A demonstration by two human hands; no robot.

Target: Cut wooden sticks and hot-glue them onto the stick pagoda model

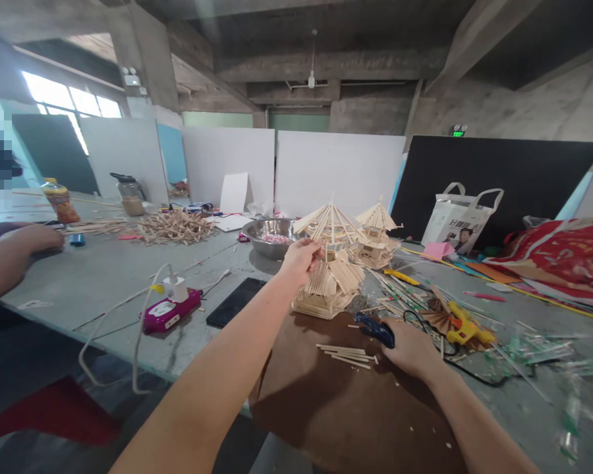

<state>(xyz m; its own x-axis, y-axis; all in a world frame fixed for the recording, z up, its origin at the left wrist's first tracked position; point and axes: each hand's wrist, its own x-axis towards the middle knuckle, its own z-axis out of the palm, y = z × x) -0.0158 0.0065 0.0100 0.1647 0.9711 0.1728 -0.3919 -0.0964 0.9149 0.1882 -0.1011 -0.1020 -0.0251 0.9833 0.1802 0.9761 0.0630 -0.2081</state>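
A two-tier pagoda model made of thin wooden sticks [330, 270] stands on a brown mat [346, 401] in front of me. My left hand [300, 259] is closed on the edge of its upper roof. My right hand [409, 347] rests on the mat to the right, wrapped round a dark blue glue gun [374, 328]. Several loose sticks [346, 355] lie on the mat between my arms. A second, smaller stick pagoda [375, 237] stands just behind the first.
A steel bowl [269, 237], a black phone [236, 301], a pink power strip with white charger [170, 309], a stick heap [175, 227], a yellow glue gun [467, 326] and a white tote bag [460, 224] sit on the grey table. Another person's hand [27, 240] rests at left.
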